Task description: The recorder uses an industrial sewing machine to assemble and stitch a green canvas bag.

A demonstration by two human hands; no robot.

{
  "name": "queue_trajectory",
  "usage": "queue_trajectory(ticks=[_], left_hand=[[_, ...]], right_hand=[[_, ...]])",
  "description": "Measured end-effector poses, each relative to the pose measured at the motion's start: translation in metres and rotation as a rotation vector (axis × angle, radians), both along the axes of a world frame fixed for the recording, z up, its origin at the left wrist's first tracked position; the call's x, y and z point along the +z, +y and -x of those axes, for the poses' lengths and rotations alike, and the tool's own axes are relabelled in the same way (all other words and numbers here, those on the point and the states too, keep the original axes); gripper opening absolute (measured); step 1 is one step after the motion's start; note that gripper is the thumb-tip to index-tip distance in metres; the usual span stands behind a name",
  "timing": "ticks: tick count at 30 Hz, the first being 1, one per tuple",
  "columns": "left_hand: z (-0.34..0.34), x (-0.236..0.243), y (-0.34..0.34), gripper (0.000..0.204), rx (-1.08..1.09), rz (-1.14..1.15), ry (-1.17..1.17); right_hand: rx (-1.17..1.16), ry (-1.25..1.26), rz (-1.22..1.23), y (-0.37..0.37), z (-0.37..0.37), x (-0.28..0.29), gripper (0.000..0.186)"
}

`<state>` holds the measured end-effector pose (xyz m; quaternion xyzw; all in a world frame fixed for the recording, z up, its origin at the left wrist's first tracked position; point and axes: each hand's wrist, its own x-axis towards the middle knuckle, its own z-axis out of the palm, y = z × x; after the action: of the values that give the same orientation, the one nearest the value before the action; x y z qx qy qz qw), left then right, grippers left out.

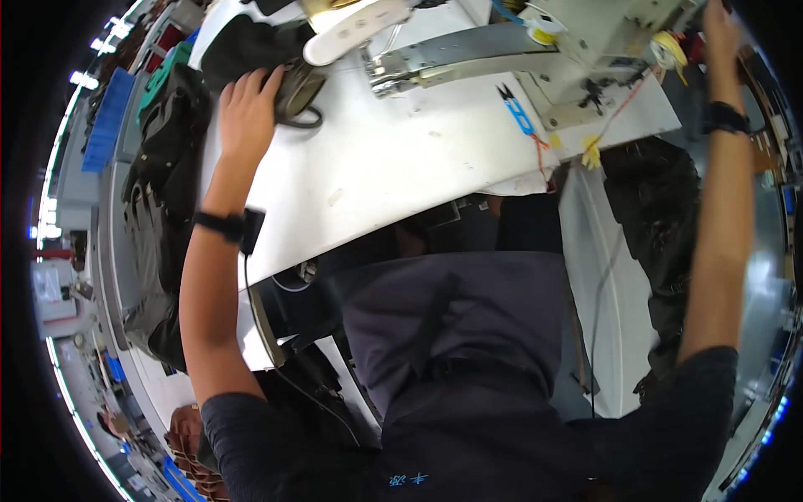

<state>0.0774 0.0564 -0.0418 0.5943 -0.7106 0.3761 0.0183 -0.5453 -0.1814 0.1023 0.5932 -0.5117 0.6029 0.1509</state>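
My left hand [248, 113] is at the back left of the white sewing table [360, 176], fingers curled over a folded olive-green fabric piece [297, 92] with a dark loop, beside dark fabric [238, 46]. My right hand [721, 33] reaches to the top right edge, near the sewing machine [569, 58] and a yellow thread bundle [667, 52]; its fingertips are mostly out of sight, so what it holds cannot be told. Blue thread snips [516, 109] lie on the table beside orange thread.
Dark olive fabric pieces [155, 226] hang along the table's left side, with blue bins [107, 117] beyond. More dark fabric [648, 209] hangs at the right over a pale trough [606, 309]. Cables run down from my left wrist, and the machine arm spans the back.
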Motion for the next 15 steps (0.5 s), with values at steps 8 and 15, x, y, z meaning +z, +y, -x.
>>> queue_trajectory(ticks=[8, 15], left_hand=[[0.058, 0.02, 0.095, 0.063, -0.048, -0.137, 0.133], [0.094, 0.015, 0.136, 0.048, -0.233, -0.146, 0.118]], right_hand=[[0.102, -0.187, -0.182, 0.021, 0.028, -0.011, 0.053], [0.666, 0.309, -0.493, 0.241, -0.093, -0.11, 0.016]])
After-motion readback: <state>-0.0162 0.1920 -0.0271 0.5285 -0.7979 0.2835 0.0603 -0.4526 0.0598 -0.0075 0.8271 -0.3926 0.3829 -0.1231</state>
